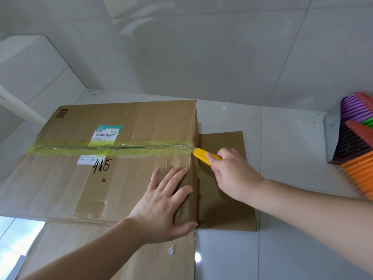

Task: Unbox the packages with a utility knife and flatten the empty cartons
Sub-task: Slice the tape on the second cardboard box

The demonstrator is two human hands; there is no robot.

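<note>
A large brown cardboard box (113,178) stands on the tiled floor, its top seam sealed with yellowish tape (113,148). White labels and a handwritten number mark the top. My left hand (163,201) presses flat on the box top near its right edge, fingers spread, thumb over the near corner. My right hand (232,174) grips a yellow utility knife (203,156), whose tip meets the tape at the right end of the seam. The blade itself is hidden.
A flat piece of cardboard (226,199) lies on the floor under the box's right side. A stack of coloured brooms and a metal dustpan (355,142) sits at the right. White tiled walls stand behind and at the left.
</note>
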